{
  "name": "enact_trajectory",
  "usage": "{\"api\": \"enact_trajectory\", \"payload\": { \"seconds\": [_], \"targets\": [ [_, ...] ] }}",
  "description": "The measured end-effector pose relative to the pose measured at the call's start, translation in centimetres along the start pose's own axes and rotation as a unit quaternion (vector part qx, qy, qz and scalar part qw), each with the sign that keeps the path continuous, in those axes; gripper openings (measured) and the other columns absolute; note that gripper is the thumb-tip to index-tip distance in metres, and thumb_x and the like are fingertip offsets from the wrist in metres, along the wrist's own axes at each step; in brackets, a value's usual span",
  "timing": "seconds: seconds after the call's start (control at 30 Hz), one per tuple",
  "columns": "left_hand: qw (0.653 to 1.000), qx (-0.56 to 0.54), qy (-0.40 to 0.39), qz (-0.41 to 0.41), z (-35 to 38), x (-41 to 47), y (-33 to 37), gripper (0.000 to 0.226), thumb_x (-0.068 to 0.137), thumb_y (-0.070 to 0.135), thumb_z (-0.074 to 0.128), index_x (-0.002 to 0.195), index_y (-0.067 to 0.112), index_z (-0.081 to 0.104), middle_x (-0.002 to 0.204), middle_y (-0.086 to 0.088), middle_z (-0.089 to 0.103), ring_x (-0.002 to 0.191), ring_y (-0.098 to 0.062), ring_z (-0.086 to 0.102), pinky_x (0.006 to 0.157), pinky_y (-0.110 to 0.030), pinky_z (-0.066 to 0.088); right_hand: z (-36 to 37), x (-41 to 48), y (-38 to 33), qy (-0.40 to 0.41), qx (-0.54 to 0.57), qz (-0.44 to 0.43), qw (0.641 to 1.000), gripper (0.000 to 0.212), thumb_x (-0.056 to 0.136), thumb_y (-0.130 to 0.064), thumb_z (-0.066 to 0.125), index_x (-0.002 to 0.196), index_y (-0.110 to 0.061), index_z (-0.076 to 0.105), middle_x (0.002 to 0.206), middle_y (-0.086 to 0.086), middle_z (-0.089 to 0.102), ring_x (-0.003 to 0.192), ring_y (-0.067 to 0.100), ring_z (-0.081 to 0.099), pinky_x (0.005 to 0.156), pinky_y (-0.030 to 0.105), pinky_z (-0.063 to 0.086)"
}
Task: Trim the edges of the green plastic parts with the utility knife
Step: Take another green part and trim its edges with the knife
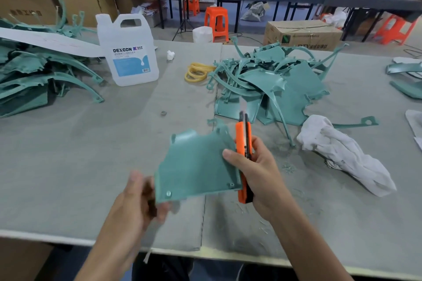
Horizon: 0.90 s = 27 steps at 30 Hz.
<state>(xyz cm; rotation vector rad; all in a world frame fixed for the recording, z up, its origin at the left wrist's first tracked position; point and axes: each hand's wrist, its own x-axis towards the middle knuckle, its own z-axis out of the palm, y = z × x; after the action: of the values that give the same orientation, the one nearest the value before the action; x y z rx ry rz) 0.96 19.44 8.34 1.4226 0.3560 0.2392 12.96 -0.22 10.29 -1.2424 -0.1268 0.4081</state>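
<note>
Fingers [163, 209] of the left hand [137, 198] curl at the lower left corner of a green plastic part [198, 166]. The thumb sits up beside its left edge. Motion blur smears this hand, so I cannot tell whether the fingers truly pinch the corner or only cup it.

The part is a flat panel with a notched top edge and small tabs. It is held above the grey table [80, 143] between the two hands, tilted with its face towards the camera.

At its right edge the right hand [260, 173] presses its thumb [229, 155] onto the panel's face. The remaining fingers wrap round the orange utility knife [242, 143]. The knife stands nearly upright along the panel's right edge, touching it, with the blade end pointing up and away from the person.

On the table at far left lies a heap of green parts [34, 75], with a white jug [130, 52] labelled DEXCON just beside it. Past the jug lie yellow rubber bands [198, 73], then a second tangled pile of green parts [274, 82] behind the knife. A crumpled white cloth [342, 155] lies to the right of the right hand, near that pile. Fine green shavings [288, 167] speckle the table between the hand and the cloth.
</note>
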Motion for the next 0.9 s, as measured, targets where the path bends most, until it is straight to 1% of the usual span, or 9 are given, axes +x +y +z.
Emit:
{"api": "enact_trajectory", "payload": {
  "seconds": [0.07,0.13,0.27,0.4,0.53,0.6,0.7,0.8,0.9],
  "targets": [
    [0.994,-0.099,0.013,-0.030,0.8,-0.3,-1.3,0.064,0.087,0.057,0.039,0.089,0.002,0.071,0.067,-0.013,0.067,0.049,-0.017,0.054,0.048,-0.024,0.045,0.7,0.1,0.4,0.049,-0.008,-0.034,0.998,0.027,0.091,-0.012,0.076,0.112,-0.015,0.059,0.101,0.009,0.075,0.092,0.028,0.075,0.069,0.041,0.063],
    [0.993,-0.111,0.008,-0.035,1.4,-0.6,-2.2,0.064,0.083,0.057,0.046,0.097,0.001,0.074,0.087,-0.017,0.075,0.056,-0.018,0.064,0.047,-0.023,0.050,1.2,0.1,1.0,0.087,-0.030,-0.068,0.993,0.020,0.091,-0.016,0.076,0.100,-0.022,0.059,0.087,0.004,0.069,0.081,0.025,0.071,0.064,0.043,0.058],
    [0.984,-0.164,0.020,-0.066,3.2,-0.6,-1.9,0.102,0.050,0.089,0.071,0.109,0.005,0.067,0.101,-0.019,0.076,0.069,-0.021,0.071,0.052,-0.025,0.055,2.0,-0.4,0.8,0.121,-0.034,-0.110,0.986,0.023,0.089,-0.025,0.077,0.088,-0.029,0.055,0.074,0.001,0.047,0.068,0.023,0.050,0.062,0.045,0.050],
    [0.980,-0.183,0.016,-0.074,5.8,-0.4,-1.2,0.049,0.074,0.045,0.078,0.105,0.008,0.075,0.104,-0.023,0.073,0.074,-0.022,0.071,0.059,-0.026,0.057,2.8,-1.5,1.1,0.090,-0.123,-0.142,0.978,0.025,0.092,-0.025,0.076,0.087,-0.033,0.053,0.066,-0.007,0.042,0.056,0.012,0.042,0.049,0.027,0.045],
    [0.961,-0.258,0.050,-0.090,6.5,0.2,-0.3,0.026,0.088,0.023,0.066,0.108,0.009,0.075,0.094,-0.015,0.076,0.071,-0.018,0.071,0.057,-0.026,0.058,2.2,-2.9,0.7,0.025,-0.197,-0.148,0.969,0.021,0.089,-0.042,0.075,0.092,-0.036,0.055,0.076,0.008,0.059,0.058,0.025,0.055,0.049,0.031,0.053],
    [0.946,-0.299,0.068,-0.108,6.2,0.4,0.0,0.021,0.091,0.017,0.064,0.106,0.004,0.071,0.079,-0.010,0.073,0.061,-0.015,0.069,0.050,-0.024,0.056,0.9,-3.4,0.0,0.027,-0.278,-0.171,0.945,0.019,0.088,-0.058,0.067,0.092,-0.045,0.055,0.075,0.007,0.062,0.061,0.030,0.061,0.048,0.034,0.052],
    [0.928,-0.337,0.087,-0.135,5.6,0.5,0.4,0.016,0.090,0.015,0.065,0.102,0.004,0.068,0.069,-0.010,0.069,0.054,-0.014,0.067,0.045,-0.022,0.054,-1.4,-4.2,-0.3,0.005,-0.413,-0.176,0.894,0.036,0.086,-0.079,0.052,0.102,-0.046,0.055,0.071,0.000,0.064,0.052,0.016,0.058,0.048,0.041,0.050],
    [0.918,-0.357,0.094,-0.143,5.5,0.7,0.7,0.020,0.085,0.016,0.068,0.102,0.005,0.067,0.069,-0.009,0.069,0.053,-0.013,0.067,0.044,-0.021,0.054,-2.7,-5.1,-0.1,-0.014,-0.537,-0.174,0.826,0.050,0.086,-0.090,0.031,0.105,-0.048,0.051,0.072,-0.009,0.064,0.055,0.011,0.060,0.046,0.023,0.042],
    [0.918,-0.361,0.091,-0.137,5.6,0.8,0.9,0.021,0.084,0.016,0.068,0.102,0.006,0.068,0.070,-0.008,0.069,0.053,-0.012,0.067,0.043,-0.020,0.053,-2.9,-5.8,0.2,-0.021,-0.607,-0.180,0.774,0.063,0.086,-0.090,0.016,0.112,-0.045,0.051,0.079,-0.021,0.062,0.065,0.006,0.059,0.049,0.018,0.035]
  ]
}}
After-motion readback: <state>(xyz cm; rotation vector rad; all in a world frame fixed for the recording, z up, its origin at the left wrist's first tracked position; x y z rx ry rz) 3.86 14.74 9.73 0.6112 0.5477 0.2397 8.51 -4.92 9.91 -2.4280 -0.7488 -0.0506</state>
